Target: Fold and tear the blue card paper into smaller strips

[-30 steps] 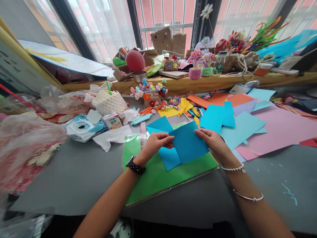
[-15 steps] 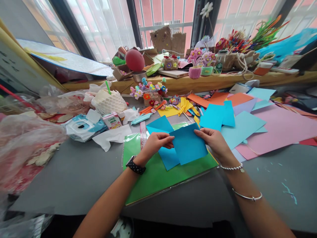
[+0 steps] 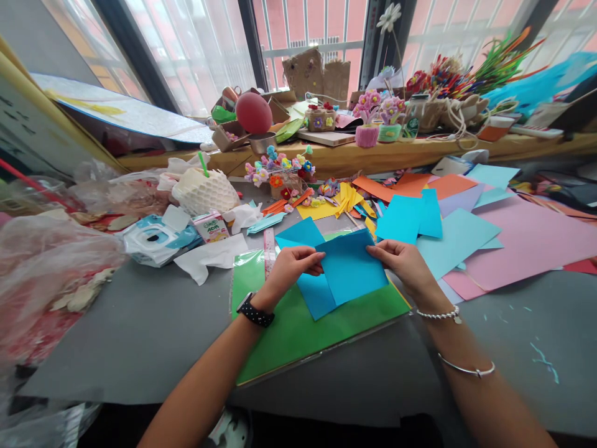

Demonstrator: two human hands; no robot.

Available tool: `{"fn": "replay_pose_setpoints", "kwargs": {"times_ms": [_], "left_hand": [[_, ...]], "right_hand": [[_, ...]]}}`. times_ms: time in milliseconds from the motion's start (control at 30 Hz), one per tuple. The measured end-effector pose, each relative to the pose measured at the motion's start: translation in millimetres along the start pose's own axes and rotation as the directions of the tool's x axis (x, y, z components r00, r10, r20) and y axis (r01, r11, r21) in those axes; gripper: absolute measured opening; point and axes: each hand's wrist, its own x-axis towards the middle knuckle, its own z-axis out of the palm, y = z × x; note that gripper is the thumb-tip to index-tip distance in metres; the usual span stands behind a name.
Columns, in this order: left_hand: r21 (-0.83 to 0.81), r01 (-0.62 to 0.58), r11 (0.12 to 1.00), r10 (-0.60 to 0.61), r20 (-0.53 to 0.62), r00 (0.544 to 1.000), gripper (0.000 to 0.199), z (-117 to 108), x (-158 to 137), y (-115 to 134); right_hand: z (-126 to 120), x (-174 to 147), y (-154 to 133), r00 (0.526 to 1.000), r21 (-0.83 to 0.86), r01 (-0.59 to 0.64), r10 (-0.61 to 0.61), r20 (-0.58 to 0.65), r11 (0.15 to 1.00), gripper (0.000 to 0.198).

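Observation:
A blue sheet of paper is stretched between my two hands, above a green paper pack in clear plastic. My left hand pinches its left edge between thumb and fingers. At the upper right edge, my right hand pinches the same sheet. Beneath it lies another blue paper, partly covered by the held sheet and my left hand. A pink ruler lies on the pack, just beyond my left hand.
To the right lie bright blue pieces, light blue paper and a large pink sheet. A wipes packet and a crumpled tissue are at left. Behind stands a basket of fuzzy flowers.
Both hands still grip the blue sheet. It has shifted slightly up and to the left, with my left hand moving a little the same way.

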Motion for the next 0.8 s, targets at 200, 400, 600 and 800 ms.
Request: {"fn": "replay_pose_setpoints", "kwargs": {"times_ms": [200,400,600,800], "left_hand": [[-0.039,-0.024,0.999,0.020,-0.104,0.994,0.021,-0.1,0.3,-0.4],[-0.039,-0.027,0.999,0.022,-0.128,0.992,0.021,0.6,0.1,0.2],[-0.057,-0.067,0.996,0.056,-0.179,0.982,0.023,-0.4,0.5,-0.7],[-0.054,-0.080,0.995,0.068,-0.193,0.979,0.023,-0.8,0.1,1.0]], "right_hand": [[-0.4,-0.1,-0.3,0.998,-0.045,-0.022,0.024,0.060,0.999,0.029],[-2.1,2.4,5.2,0.998,-0.122,0.053,-0.047,0.051,0.991,0.035],[-1.8,1.4,1.8,0.997,-0.145,0.042,-0.031,0.071,0.989,0.033],[0.2,-1.0,-2.4,0.998,-0.186,0.043,-0.034,0.052,0.982,0.033]]}}
